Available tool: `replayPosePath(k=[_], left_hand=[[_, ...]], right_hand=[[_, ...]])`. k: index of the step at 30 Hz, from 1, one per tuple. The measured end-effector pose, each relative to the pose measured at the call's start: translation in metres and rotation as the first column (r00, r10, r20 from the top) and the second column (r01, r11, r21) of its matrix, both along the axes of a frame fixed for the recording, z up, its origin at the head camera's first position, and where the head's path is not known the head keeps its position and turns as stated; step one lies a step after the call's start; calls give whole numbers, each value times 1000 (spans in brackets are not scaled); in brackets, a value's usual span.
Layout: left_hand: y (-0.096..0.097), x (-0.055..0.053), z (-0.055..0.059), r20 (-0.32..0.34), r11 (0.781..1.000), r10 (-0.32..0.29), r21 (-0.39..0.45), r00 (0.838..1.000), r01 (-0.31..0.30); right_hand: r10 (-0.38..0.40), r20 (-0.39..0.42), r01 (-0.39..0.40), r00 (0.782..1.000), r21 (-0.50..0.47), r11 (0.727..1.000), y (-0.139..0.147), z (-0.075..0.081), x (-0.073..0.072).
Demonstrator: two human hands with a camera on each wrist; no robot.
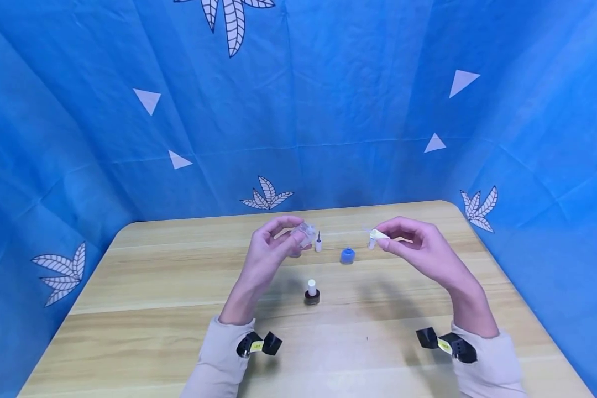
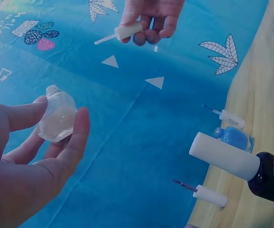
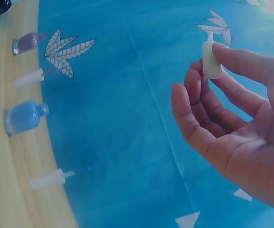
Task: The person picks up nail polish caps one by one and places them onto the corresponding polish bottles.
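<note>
My left hand point(image 1: 265, 255) holds a small clear nail polish bottle point(image 2: 58, 116) between thumb and fingers, raised above the table. The bottle is uncapped, with pale, nearly see-through contents. Across from it, my right hand point(image 1: 424, 251) pinches a white nail polish cap point(image 3: 211, 61) between thumb and fingers, and its brush point(image 2: 104, 40) points toward the left hand. Bottle and brush are well apart. An uncapped blue nail polish bottle point(image 1: 347, 256) stands on the table between the hands. Nearer to me is a dark nail polish bottle point(image 1: 312, 298) with its white cap on.
Two more white caps stand upright on the wooden table point(image 1: 179, 276), brushes up: one cap point(image 1: 319, 245) beside the left hand, another cap point(image 3: 48, 180) by the right. A mauve bottle point(image 3: 27, 43) is partly hidden behind the left hand in the head view. Blue cloth point(image 1: 298, 99) hangs behind.
</note>
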State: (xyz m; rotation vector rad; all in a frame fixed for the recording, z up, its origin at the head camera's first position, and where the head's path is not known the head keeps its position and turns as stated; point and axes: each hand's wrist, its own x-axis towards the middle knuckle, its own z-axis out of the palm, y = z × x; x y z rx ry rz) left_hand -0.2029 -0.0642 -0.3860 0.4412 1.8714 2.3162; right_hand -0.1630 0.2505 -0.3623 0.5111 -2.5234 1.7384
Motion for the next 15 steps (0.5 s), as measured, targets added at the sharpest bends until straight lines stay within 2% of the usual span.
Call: replayPosePath(k=[3,11,15], left_hand=[[-2,0,-1,-3,999,23,33,1000,-23],[-5,-1,-4,14,997,9,78,1000,-10],[-7,0,-4,9,997,9,78,1000,-10]], right_hand=[[10,2,-10,1000,-22,1000,-4,2,-1],[-54,4,54,999,-64,996,-8,5,-2],[-58,14,59,998,-110,992,-13,5,-2]])
